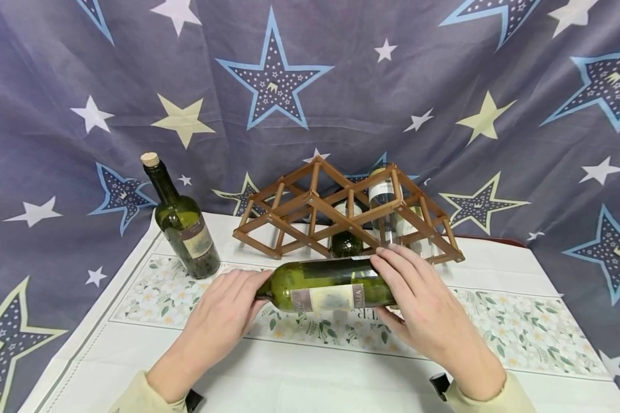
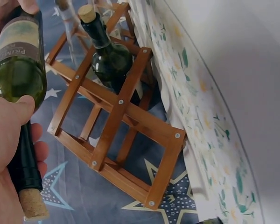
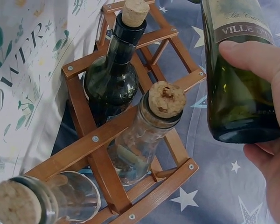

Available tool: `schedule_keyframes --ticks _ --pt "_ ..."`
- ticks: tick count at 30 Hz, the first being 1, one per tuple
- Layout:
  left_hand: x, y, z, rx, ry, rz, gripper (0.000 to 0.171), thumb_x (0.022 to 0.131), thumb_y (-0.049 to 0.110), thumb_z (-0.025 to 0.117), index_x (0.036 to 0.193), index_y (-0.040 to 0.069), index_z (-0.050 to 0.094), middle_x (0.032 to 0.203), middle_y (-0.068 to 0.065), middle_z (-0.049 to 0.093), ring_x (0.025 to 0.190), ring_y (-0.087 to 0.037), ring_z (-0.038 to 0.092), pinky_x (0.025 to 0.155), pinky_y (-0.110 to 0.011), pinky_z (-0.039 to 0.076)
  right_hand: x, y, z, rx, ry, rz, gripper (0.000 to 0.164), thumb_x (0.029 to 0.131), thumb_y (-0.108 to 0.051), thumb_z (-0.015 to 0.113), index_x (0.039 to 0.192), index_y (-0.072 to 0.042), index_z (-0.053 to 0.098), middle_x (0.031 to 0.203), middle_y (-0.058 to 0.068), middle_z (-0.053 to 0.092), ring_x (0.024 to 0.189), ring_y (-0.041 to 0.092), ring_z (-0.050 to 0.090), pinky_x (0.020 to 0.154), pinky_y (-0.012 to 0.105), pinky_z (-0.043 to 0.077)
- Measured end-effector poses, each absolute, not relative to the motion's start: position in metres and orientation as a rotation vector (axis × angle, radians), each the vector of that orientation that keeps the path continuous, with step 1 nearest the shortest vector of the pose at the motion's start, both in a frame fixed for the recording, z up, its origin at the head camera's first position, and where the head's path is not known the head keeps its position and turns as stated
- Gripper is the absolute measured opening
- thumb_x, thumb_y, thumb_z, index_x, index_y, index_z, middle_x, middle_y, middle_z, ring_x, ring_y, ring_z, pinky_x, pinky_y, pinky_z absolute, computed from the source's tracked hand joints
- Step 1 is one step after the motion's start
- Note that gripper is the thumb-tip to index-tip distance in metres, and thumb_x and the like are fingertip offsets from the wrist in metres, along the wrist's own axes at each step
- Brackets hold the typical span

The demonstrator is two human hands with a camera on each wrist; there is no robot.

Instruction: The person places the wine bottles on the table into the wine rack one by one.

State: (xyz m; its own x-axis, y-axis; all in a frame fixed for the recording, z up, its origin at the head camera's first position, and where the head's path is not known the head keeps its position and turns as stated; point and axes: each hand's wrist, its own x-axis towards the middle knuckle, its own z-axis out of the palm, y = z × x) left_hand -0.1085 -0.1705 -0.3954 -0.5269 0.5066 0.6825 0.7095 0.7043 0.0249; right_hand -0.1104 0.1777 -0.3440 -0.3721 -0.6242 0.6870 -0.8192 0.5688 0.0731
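A green wine bottle lies sideways in both hands, held level over the table in front of a wooden lattice rack. My left hand grips its neck, with the cork sticking out past the fingers in the left wrist view. Near the base, my right hand holds the body with the thumb and fingers on opposite sides. Inside the rack sit a dark green corked bottle and two clear corked bottles, one in the middle and another nearer the camera in the right wrist view.
Another green corked wine bottle stands upright at the left of the table. A floral printed band crosses the white tablecloth. Behind the rack hangs a grey-blue cloth with stars.
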Motion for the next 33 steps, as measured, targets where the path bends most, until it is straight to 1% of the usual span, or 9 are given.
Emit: schedule_keyframes --ticks 6,11,15,20,24,27,31,33 --pt "-0.104 -0.176 -0.401 -0.888 -2.309 -0.427 0.047 0.105 0.035 0.045 0.136 0.002 0.055 0.114 -0.005 0.063 0.101 -0.022 0.059 0.084 -0.039 0.049 -0.109 0.173 -0.339 1.143 -2.065 0.410 0.085 0.064 -0.017 0.087 0.137 0.011 0.052 0.141 0.026 0.050 0.127 0.045 0.048 0.108 0.051 0.036" --pt "-0.100 -0.179 -0.406 -0.869 -2.336 -0.446 0.047 0.106 0.037 0.045 0.134 0.001 0.056 0.112 -0.006 0.063 0.098 -0.021 0.059 0.084 -0.038 0.049 -0.108 0.169 -0.336 1.139 -2.002 0.431 0.081 0.066 -0.020 0.085 0.134 0.012 0.054 0.138 0.027 0.052 0.123 0.045 0.051 0.105 0.051 0.039" --pt "-0.097 -0.181 -0.409 -0.854 -2.368 -0.467 0.046 0.105 0.037 0.047 0.133 0.001 0.057 0.114 -0.005 0.063 0.101 -0.021 0.060 0.088 -0.038 0.048 -0.107 0.167 -0.336 1.128 -1.972 0.451 0.080 0.067 -0.022 0.084 0.133 0.011 0.055 0.137 0.027 0.053 0.122 0.045 0.052 0.104 0.050 0.041" --pt "-0.093 -0.184 -0.412 -0.833 -2.427 -0.489 0.044 0.103 0.035 0.052 0.133 0.003 0.056 0.117 -0.005 0.063 0.107 -0.020 0.059 0.094 -0.037 0.047 -0.108 0.165 -0.337 1.122 -1.960 0.463 0.077 0.072 -0.026 0.082 0.133 0.011 0.054 0.137 0.027 0.053 0.121 0.045 0.053 0.104 0.051 0.041" --pt "-0.090 -0.185 -0.413 -0.812 -2.474 -0.515 0.042 0.101 0.032 0.057 0.133 0.004 0.056 0.117 -0.005 0.063 0.109 -0.020 0.059 0.094 -0.037 0.047 -0.108 0.165 -0.338 1.120 -1.960 0.476 0.073 0.077 -0.027 0.080 0.133 0.011 0.054 0.137 0.027 0.053 0.120 0.044 0.053 0.103 0.050 0.042" --pt "-0.089 -0.187 -0.415 -0.794 -2.505 -0.539 0.042 0.100 0.031 0.059 0.133 0.005 0.056 0.118 -0.004 0.063 0.111 -0.020 0.059 0.095 -0.038 0.047 -0.109 0.165 -0.338 1.116 -1.964 0.487 0.066 0.085 -0.028 0.076 0.133 0.011 0.054 0.136 0.027 0.053 0.120 0.044 0.053 0.103 0.050 0.042" --pt "-0.088 -0.189 -0.418 -0.774 -2.527 -0.558 0.042 0.099 0.032 0.060 0.132 0.006 0.056 0.118 -0.003 0.063 0.111 -0.019 0.059 0.097 -0.039 0.046 -0.109 0.166 -0.338 1.107 -1.971 0.493 0.060 0.093 -0.030 0.070 0.133 0.011 0.054 0.135 0.028 0.053 0.120 0.044 0.054 0.103 0.050 0.043" --pt "-0.087 -0.190 -0.419 -0.764 -2.529 -0.561 0.042 0.098 0.031 0.062 0.132 0.006 0.057 0.118 -0.003 0.064 0.110 -0.018 0.060 0.096 -0.038 0.047 -0.109 0.166 -0.338 1.106 -1.968 0.496 0.060 0.092 -0.030 0.070 0.133 0.011 0.054 0.135 0.028 0.053 0.119 0.044 0.054 0.103 0.050 0.043"
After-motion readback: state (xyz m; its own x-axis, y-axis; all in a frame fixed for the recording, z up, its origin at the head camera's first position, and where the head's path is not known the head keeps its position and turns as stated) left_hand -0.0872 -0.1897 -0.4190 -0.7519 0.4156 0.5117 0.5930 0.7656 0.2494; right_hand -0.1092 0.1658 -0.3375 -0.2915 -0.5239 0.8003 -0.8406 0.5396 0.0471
